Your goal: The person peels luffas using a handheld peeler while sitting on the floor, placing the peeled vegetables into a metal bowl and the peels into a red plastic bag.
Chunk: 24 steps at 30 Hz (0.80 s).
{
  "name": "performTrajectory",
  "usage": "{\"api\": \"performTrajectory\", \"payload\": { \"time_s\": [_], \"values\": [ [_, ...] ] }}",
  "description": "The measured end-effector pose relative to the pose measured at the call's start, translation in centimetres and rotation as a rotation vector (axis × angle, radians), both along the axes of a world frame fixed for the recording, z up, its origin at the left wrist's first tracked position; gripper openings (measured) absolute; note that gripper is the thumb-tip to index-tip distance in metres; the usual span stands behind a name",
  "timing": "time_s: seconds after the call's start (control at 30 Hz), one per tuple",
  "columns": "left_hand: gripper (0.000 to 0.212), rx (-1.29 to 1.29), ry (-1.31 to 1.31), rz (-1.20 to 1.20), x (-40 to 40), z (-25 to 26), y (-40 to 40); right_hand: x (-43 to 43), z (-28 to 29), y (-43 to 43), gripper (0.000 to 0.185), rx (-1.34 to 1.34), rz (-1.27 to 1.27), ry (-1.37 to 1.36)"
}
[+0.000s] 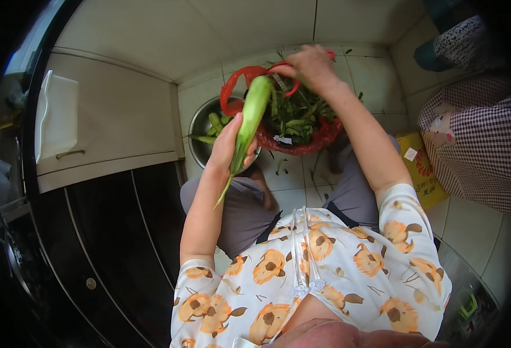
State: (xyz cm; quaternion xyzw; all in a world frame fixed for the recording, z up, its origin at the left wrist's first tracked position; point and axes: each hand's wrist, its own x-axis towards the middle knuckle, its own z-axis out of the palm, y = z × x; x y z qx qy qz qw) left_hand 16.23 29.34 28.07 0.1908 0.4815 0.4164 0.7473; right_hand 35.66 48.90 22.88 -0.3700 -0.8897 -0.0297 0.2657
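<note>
My left hand is closed around a long pale-green vegetable, perhaps a gourd or luffa, tilted up with its thin stem trailing over my wrist. Beyond its upper end, my right hand is blurred, near the raised handles of a red plastic bag; a red strip runs by the fingers, and whether they grip anything I cannot tell. Green leaves and peelings fill the open bag on the floor. Left of it, partly behind my left hand, stands a steel bowl with several green pods.
Scraps of green lie on the tiled floor between my feet. A cream cabinet stands at the left. To the right are a yellow box and a checked cloth cover with an animal face.
</note>
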Motion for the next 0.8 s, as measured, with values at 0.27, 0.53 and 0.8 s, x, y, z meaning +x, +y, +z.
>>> {"api": "performTrajectory", "payload": {
  "time_s": [0.27,0.53,0.8],
  "values": [
    [0.041,0.111,-0.014,0.026,1.1,1.0,-1.0,0.2,2.2,-1.4,0.048,-1.068,0.301,0.703],
    [0.050,0.155,0.055,0.008,2.5,-0.9,0.3,-1.9,3.1,-4.7,0.043,-1.126,0.394,0.404],
    [0.056,0.038,0.225,0.096,2.4,-0.9,0.5,-1.9,3.9,-5.9,0.014,0.055,0.381,0.073]
  ]
}}
